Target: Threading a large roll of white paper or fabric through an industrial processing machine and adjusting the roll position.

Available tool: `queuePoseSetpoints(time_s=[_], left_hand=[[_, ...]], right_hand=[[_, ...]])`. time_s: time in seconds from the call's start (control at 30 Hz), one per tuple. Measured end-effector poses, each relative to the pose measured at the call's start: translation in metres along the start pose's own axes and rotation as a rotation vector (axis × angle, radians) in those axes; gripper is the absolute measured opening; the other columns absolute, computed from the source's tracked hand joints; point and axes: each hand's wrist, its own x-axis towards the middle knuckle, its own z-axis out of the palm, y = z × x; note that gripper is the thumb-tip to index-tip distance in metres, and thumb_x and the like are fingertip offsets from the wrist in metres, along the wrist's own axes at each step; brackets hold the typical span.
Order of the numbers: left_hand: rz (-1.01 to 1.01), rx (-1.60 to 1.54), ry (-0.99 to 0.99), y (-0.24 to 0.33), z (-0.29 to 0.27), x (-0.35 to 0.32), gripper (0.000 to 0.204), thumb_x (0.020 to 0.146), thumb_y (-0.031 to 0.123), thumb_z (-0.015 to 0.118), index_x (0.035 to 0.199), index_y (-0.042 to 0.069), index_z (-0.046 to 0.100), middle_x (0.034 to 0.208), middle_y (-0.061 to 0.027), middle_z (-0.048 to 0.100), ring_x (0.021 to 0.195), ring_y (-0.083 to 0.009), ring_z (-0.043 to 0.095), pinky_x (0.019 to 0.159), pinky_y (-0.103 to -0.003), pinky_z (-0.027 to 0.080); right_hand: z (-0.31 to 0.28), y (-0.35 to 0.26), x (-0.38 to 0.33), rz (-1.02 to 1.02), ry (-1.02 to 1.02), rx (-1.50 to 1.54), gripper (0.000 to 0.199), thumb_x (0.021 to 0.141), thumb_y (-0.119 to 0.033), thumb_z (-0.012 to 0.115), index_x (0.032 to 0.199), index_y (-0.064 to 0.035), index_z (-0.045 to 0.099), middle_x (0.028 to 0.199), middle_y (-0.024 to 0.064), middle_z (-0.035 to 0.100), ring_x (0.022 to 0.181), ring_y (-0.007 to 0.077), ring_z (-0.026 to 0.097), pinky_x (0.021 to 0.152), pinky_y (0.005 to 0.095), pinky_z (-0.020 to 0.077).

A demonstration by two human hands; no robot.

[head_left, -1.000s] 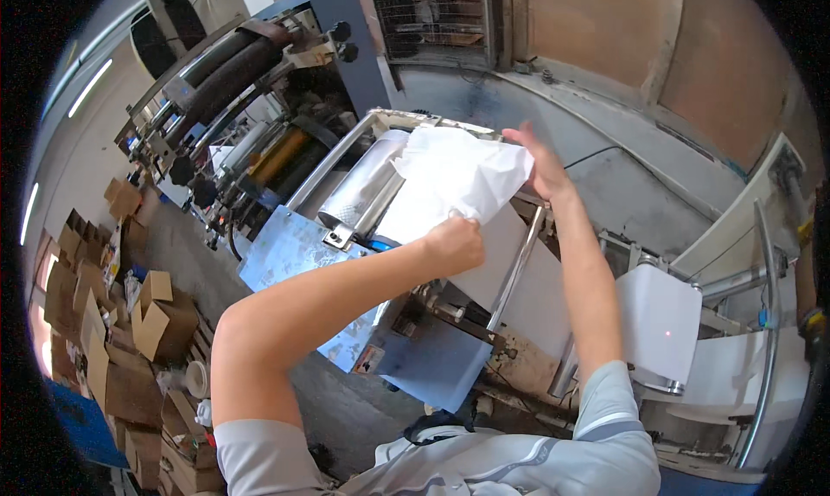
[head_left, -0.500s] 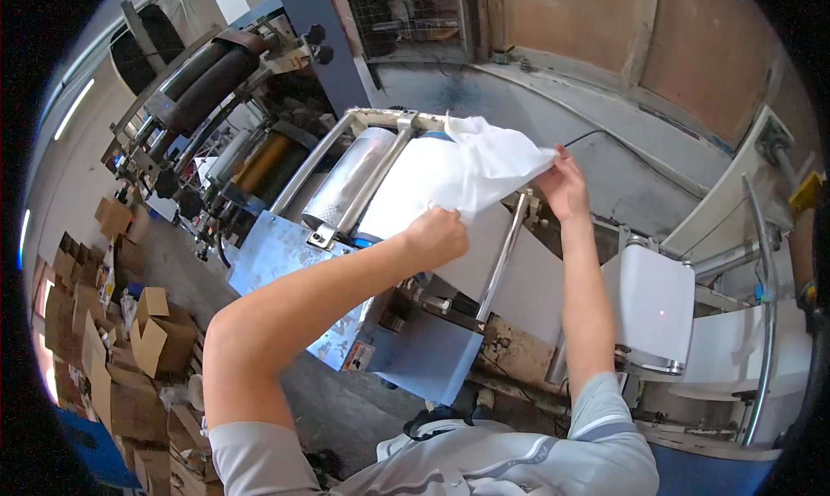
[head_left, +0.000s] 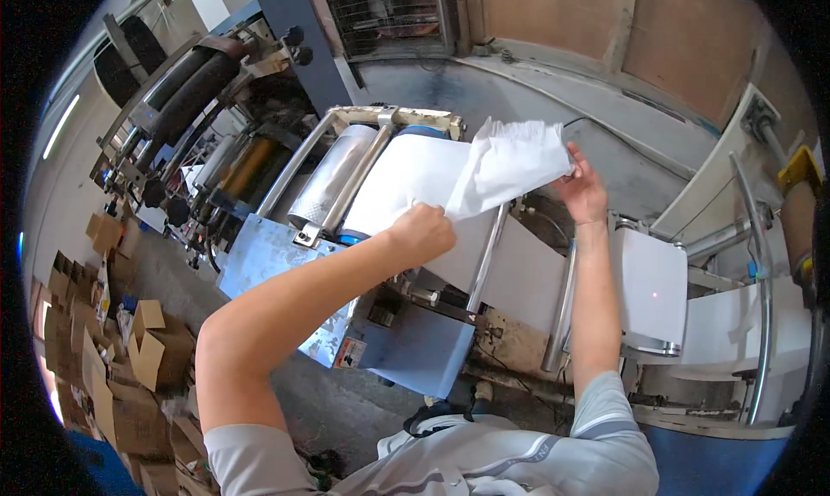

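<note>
A thin, wrinkled white sheet [head_left: 514,163] stretches between my two hands, lifted above the machine. My left hand [head_left: 422,235] is closed in a fist on its near edge, close to the white-covered roller [head_left: 406,180]. Over at the sheet's right end, the fingers of my right hand [head_left: 583,185] pinch the corner. Under the sheet, a smooth white web [head_left: 527,262] runs from the roller down to the right, passing a steel bar [head_left: 490,258]. Whether the sheet is paper or film I cannot tell.
Left of the white roller is a shiny patterned metal cylinder [head_left: 333,178] in the frame. A blue metal panel [head_left: 259,258] lies nearer me. Another white-covered roller [head_left: 653,293] stands right. Cardboard boxes [head_left: 160,345] crowd the floor at left; darker rollers [head_left: 186,85] rise behind.
The sheet is spread flatter, and its right end has swung up and right with my right hand. My left hand keeps its grip. The whole view has shifted slightly.
</note>
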Motion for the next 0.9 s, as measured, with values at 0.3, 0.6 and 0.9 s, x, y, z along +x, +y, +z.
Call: queuePoseSetpoints(time_s=[0.3,0.6,0.9], left_hand=[[-0.015,-0.179,0.032,0.019,-0.007,0.011,0.008,0.077,0.012,0.061,0.082,0.009,0.065,0.080,-0.0061,0.067,0.084,-0.0234,0.065,0.064,-0.038,0.055],[-0.012,-0.141,-0.049,0.025,0.000,0.018,0.007,0.077,0.012,0.061,0.082,0.010,0.065,0.081,-0.0066,0.067,0.074,-0.0240,0.067,0.062,-0.040,0.054],[-0.150,-0.299,0.071,0.013,-0.011,0.007,0.032,0.074,0.012,0.068,0.104,0.005,0.057,0.095,-0.0118,0.065,0.092,-0.0287,0.065,0.075,-0.039,0.055]], right_hand=[[0.009,-0.020,-0.017,-0.221,0.299,-0.613,0.048,0.091,-0.028,0.058,0.130,-0.0021,0.049,0.079,0.0035,0.058,0.079,0.0135,0.058,0.087,0.0369,0.0488],[0.051,0.056,-0.013,0.114,-0.554,-1.754,0.081,0.059,-0.040,0.082,0.129,-0.0095,0.055,0.133,0.0150,0.053,0.130,0.0353,0.041,0.108,0.0475,0.0324],[-0.022,0.031,-0.066,-0.301,-0.015,-1.838,0.017,0.068,0.001,0.060,0.081,-0.0039,0.070,0.100,0.0119,0.068,0.104,0.0320,0.059,0.093,0.0396,0.0457]])
